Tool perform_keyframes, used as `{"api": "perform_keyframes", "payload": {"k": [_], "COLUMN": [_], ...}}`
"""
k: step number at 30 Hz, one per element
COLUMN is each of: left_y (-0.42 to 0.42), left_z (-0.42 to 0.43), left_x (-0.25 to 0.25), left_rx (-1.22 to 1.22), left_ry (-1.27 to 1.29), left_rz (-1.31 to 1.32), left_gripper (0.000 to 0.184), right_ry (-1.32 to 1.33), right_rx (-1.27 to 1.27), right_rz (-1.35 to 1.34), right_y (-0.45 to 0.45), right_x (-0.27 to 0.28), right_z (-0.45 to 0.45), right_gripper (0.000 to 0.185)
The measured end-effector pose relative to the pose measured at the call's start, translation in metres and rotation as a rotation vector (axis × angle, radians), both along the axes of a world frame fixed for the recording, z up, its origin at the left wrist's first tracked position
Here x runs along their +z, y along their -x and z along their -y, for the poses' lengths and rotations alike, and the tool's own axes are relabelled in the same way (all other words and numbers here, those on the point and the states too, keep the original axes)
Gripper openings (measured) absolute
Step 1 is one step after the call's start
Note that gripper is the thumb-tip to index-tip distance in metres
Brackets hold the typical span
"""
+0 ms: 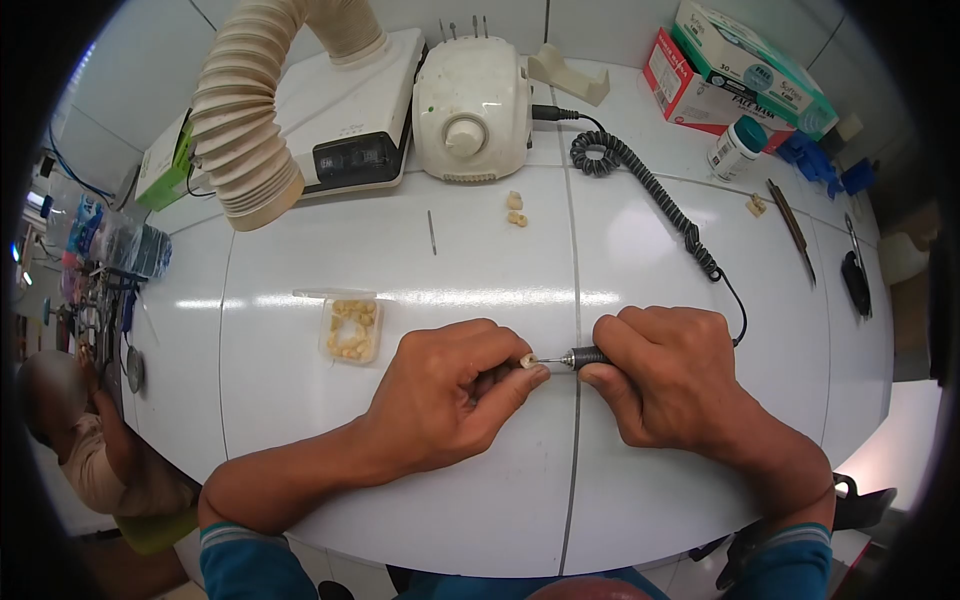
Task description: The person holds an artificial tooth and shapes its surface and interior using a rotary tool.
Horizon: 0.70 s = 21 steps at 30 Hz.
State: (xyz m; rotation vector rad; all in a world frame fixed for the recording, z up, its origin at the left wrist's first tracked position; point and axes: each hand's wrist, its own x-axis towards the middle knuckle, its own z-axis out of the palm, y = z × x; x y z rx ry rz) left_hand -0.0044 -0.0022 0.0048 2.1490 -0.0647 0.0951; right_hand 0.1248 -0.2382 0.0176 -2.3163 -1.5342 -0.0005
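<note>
Between the thumb and fingers of my left hand [445, 390] is a small, cream-coloured dental crown [528, 361]. My right hand [665, 375] wraps round a dark rotary handpiece [588, 357], whose thin metal bur [552, 360] points left at the crown. The tip meets or nearly meets it; I cannot tell whether they touch. A black coiled cord [655, 180] runs from behind my right hand towards the white control unit [473, 110]. Left of my left hand stands a clear plastic box [351, 330] holding several tooth-like pieces.
A ribbed extraction hose [245, 130] hangs at the upper left. Loose tooth-like pieces [516, 210] and a thin bur [432, 232] lie beyond my hands. A white bottle [736, 148], mask boxes [740, 80] and a carving tool [792, 230] are at the right. Another person [95, 440] sits at far left.
</note>
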Motion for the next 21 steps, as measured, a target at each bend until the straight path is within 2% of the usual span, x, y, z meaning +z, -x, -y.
{"api": "perform_keyframes", "payload": {"k": [10,21], "left_y": [0.0001,-0.0001], "left_z": [0.0008,-0.0018], "left_x": [0.0014,-0.0031], "left_rx": [-0.006,-0.06], "left_ry": [-0.007,-0.01], "left_rz": [-0.02,0.0], "left_gripper": [0.014,0.01], "right_ry": [-0.001,0.005], "right_rx": [-0.032,-0.016], "right_rz": [-0.02,-0.025], "right_y": [0.0003,-0.0005], "right_x": [-0.0008,-0.0009], "right_z": [-0.0003,0.0001], "right_gripper": [0.031,0.033]}}
